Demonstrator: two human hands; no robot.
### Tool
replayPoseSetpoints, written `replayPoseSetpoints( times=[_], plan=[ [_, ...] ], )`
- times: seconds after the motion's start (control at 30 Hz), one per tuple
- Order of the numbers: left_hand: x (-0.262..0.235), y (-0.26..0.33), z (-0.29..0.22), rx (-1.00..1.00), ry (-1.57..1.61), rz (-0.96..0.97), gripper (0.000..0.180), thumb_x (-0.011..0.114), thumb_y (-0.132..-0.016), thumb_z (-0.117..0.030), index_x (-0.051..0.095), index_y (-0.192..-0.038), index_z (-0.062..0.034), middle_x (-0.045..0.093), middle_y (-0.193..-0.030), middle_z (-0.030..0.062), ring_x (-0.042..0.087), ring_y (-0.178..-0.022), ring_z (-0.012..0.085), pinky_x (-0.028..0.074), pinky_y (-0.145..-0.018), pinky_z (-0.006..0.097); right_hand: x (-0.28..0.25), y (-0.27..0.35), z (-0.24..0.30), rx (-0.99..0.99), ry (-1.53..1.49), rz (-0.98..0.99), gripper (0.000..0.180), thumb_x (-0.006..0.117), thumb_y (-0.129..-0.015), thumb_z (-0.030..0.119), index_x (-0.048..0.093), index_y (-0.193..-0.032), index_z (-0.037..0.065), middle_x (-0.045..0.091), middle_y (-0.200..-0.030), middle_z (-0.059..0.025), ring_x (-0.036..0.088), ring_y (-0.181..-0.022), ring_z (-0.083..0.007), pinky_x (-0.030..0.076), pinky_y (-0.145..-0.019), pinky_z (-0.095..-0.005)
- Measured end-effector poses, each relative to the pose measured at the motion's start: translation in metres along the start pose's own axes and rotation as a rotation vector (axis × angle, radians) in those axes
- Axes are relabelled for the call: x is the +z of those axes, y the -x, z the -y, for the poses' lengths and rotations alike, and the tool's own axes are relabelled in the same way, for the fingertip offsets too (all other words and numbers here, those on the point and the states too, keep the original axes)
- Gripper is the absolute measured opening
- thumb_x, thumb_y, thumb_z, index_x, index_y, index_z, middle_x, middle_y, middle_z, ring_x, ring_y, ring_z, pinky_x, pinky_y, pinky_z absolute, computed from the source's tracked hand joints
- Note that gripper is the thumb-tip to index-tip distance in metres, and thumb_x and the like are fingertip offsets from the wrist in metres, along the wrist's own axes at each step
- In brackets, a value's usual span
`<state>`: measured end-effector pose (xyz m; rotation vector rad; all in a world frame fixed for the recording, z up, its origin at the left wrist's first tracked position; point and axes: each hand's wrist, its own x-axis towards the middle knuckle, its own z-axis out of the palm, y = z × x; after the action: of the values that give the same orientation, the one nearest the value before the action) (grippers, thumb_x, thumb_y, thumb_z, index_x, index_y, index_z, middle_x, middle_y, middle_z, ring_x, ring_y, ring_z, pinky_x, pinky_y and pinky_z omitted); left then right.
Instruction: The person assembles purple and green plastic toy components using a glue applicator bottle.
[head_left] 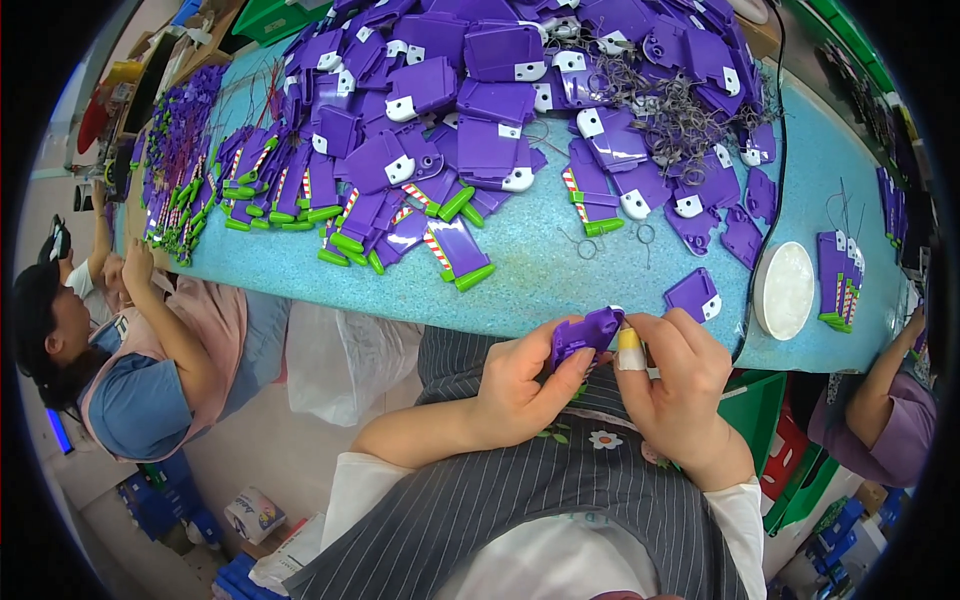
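My left hand [527, 388] grips a purple plastic shell [582, 336] between thumb and fingers, just off the table's near edge. Its inner side, with moulded ribs, faces up. My right hand [685, 372] is closed in a pinch at the shell's right corner; what lies between those fingertips is too small to make out. Yellow and white tape wraps one right finger. On the table beyond lie two loose wire springs [645, 236] and a purple shell with a white corner [693, 294].
A big heap of purple shells [420, 85] covers the back of the blue table [540, 285], with tangled springs [660, 105] on it. Shells with green ends [463, 258] lie left. A round white dish [784, 292] sits right, beside a black cable [781, 150]. People work at both sides.
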<state>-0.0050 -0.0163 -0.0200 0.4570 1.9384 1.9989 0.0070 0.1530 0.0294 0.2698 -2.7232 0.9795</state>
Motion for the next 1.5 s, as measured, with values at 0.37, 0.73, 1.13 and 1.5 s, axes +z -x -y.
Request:
replayPoseSetpoints(
  times=[0.37,0.73,1.13,1.5],
  plan=[
    [-0.008,-0.007,-0.005,0.016,-0.038,0.055,0.027,0.057,-0.086,-0.003,0.051,-0.111,0.0066,0.067,-0.086,0.0128,0.067,-0.075,0.0180,0.052,-0.065,0.027,0.010,-0.001,-0.014,-0.111,-0.091,-0.082,0.018,0.064,-0.070,-0.002,0.059,-0.088,-0.002,0.051,-0.062,-0.0095,0.049,-0.047,-0.0231,0.037,-0.042,-0.0327],
    [-0.003,-0.006,-0.013,0.135,-0.186,0.119,0.025,0.055,-0.088,-0.003,0.052,-0.111,0.0061,0.067,-0.085,0.0095,0.066,-0.075,0.0144,0.051,-0.065,0.026,0.007,0.007,-0.015,-0.144,-0.051,-0.214,0.015,0.069,-0.070,0.005,0.061,-0.081,0.000,0.054,-0.060,-0.0078,0.051,-0.046,-0.0207,0.038,-0.042,-0.0305],
    [0.000,-0.009,-0.010,0.313,-0.461,0.070,0.029,0.060,-0.081,0.000,0.053,-0.108,0.0062,0.064,-0.080,0.0132,0.064,-0.062,0.0229,0.050,-0.056,0.030,0.017,0.009,-0.020,-0.130,-0.087,-0.235,0.015,0.067,-0.074,0.009,0.060,-0.083,-0.001,0.055,-0.065,-0.0099,0.052,-0.048,-0.0220,0.040,-0.043,-0.0310],
    [-0.017,-0.013,-0.030,-0.196,0.143,0.513,0.024,0.052,-0.089,-0.005,0.049,-0.112,0.0019,0.064,-0.092,0.0138,0.064,-0.071,0.0151,0.051,-0.062,0.029,0.000,-0.047,-0.042,0.445,-0.939,-0.405,0.013,0.054,-0.080,0.004,0.056,-0.092,0.002,0.054,-0.086,-0.0015,0.049,-0.077,-0.0068,0.038,-0.069,-0.0205]
  ],
)
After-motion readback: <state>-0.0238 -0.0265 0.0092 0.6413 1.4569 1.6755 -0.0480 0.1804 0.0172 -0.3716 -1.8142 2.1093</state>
